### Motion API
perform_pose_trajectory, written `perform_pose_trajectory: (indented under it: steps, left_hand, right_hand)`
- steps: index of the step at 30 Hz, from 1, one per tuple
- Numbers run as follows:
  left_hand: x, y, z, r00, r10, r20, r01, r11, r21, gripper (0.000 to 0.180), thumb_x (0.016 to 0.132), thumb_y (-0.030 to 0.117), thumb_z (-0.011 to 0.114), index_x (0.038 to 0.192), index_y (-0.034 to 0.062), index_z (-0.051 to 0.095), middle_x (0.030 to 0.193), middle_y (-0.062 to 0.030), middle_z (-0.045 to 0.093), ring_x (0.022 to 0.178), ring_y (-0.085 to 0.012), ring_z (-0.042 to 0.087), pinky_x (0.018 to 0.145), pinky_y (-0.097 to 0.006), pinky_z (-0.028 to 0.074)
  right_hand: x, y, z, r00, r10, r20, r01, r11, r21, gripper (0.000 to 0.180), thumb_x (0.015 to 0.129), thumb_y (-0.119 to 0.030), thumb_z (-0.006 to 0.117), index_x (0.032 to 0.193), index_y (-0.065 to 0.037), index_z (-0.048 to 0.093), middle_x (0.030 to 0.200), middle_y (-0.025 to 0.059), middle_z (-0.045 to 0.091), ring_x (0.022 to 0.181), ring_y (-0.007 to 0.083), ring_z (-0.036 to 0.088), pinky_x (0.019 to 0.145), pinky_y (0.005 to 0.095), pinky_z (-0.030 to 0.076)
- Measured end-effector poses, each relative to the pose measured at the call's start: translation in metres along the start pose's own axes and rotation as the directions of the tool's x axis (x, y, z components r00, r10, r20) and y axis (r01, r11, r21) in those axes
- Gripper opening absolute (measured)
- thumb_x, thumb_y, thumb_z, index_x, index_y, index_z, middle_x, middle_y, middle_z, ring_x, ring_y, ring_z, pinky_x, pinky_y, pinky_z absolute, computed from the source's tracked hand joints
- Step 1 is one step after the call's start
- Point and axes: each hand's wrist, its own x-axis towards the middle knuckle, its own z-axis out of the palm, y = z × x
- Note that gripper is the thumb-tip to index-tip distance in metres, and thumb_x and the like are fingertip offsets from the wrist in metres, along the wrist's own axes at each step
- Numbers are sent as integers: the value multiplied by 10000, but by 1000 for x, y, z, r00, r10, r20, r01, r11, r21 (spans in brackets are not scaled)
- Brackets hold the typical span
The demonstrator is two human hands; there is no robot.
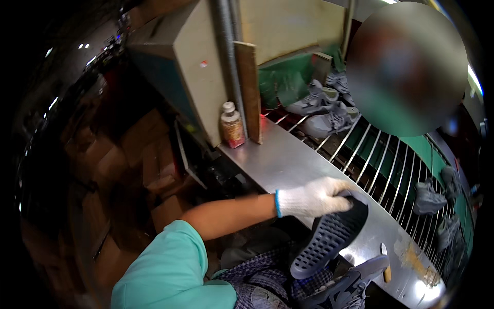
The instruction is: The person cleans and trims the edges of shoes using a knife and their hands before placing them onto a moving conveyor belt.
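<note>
My left hand (pixel 321 198), in a white knit glove with a blue cuff edge, is closed on one end of a shoe sole (pixel 332 234). The sole is dark grey, with rows of holes on the side turned up, and it is tilted over the near edge of the metal ledge (pixel 278 159). Below and to the right of it, a grey sneaker (pixel 347 288) with laces shows at the lower edge, partly cut off by the frame. No part of my right hand shows. Close to the sneaker, a tool with a wooden handle (pixel 386 268) lies on the ledge.
Beyond the ledge runs a wire rack conveyor (pixel 378 154) carrying grey sneakers (pixel 327 121) at the far end and more shoes (pixel 429 198) at right. A bottle (pixel 232 125) stands by a metal pipe and wooden board (pixel 252 92). Cardboard boxes (pixel 154 170) lie at left.
</note>
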Motion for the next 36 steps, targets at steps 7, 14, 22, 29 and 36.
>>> perform_pose_trajectory:
  steps: [7, 14, 22, 29, 36]
  left_hand:
    - [-41, -73, 9, 999, -18, -46, 29, 962, 273, 586, 1040, 185, 725, 1560, 2, 530, 1513, -168, 638, 1406, -258, 587, 1221, -376, 426]
    - [-49, -87, 14, 996, 30, -87, -23, 997, 80, 535, 1058, 179, 729, 1527, -19, 565, 1462, -137, 669, 1343, -197, 621, 1173, -350, 479]
    - [19, -43, 55, 997, 61, 54, -58, 997, -54, 449, 1091, 134, 669, 1512, 2, 590, 1381, -116, 703, 1257, -159, 651, 1132, -331, 513]
    - [30, -108, 84, 968, 20, 250, -99, 946, 310, 601, 1060, 94, 665, 1620, 18, 461, 1580, -176, 578, 1474, -260, 537, 1242, -392, 410]
    - [39, -87, 85, 912, 154, 381, -309, 869, 387, 543, 1036, 44, 633, 1563, -11, 516, 1604, -201, 549, 1507, -298, 509, 1262, -445, 398]
  right_hand:
    - [-6, 1, 3, 1000, -11, -6, 11, 999, -46, 610, 1094, -525, 555, 1520, -88, 541, 1433, 175, 626, 1171, 284, 617, 990, 432, 526]
    - [-7, 4, 9, 998, -59, -18, 60, 998, 30, 628, 1092, -512, 560, 1543, -78, 516, 1465, 186, 605, 1221, 294, 608, 1028, 445, 521]
    - [-10, 16, 6, 994, -107, -14, 108, 978, 179, 649, 1090, -496, 565, 1570, -65, 488, 1500, 198, 581, 1280, 305, 599, 1072, 460, 515]
    - [-21, 24, 9, 988, -155, -12, 150, 931, 331, 670, 1088, -483, 570, 1593, -55, 464, 1531, 209, 560, 1331, 315, 591, 1111, 472, 510]
    - [-17, 23, 27, 964, -266, 26, 210, 812, 545, 693, 1086, -469, 576, 1616, -44, 439, 1563, 220, 538, 1382, 325, 583, 1149, 485, 505]
